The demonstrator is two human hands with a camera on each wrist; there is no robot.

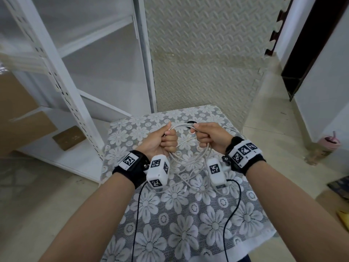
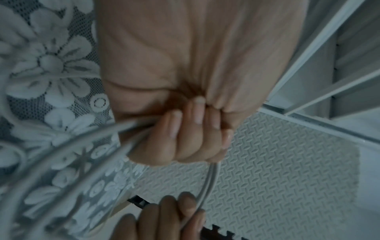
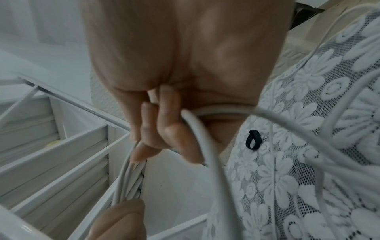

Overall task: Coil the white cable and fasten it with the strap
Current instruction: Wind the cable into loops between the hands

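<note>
I hold the white cable (image 1: 180,126) in loops above the table, between both hands. My left hand (image 1: 164,140) is a fist round several gathered strands (image 2: 131,129), thumb up. My right hand (image 1: 207,136) grips the other side of the coil, its fingers (image 3: 164,123) curled over the strands (image 3: 205,146). Loose lengths hang down from the coil and trail on the flowered lace cloth (image 1: 179,224). The black strap (image 1: 191,122) lies in a small loop on the cloth (image 3: 252,140) just beyond my hands, untouched.
The small table is covered by the lace cloth. A white metal shelf rack (image 1: 62,87) stands to the left with cardboard boxes (image 1: 20,118) behind it. A foam floor mat (image 1: 204,53) lies ahead, and a pink cup (image 1: 329,142) stands on the floor at the right.
</note>
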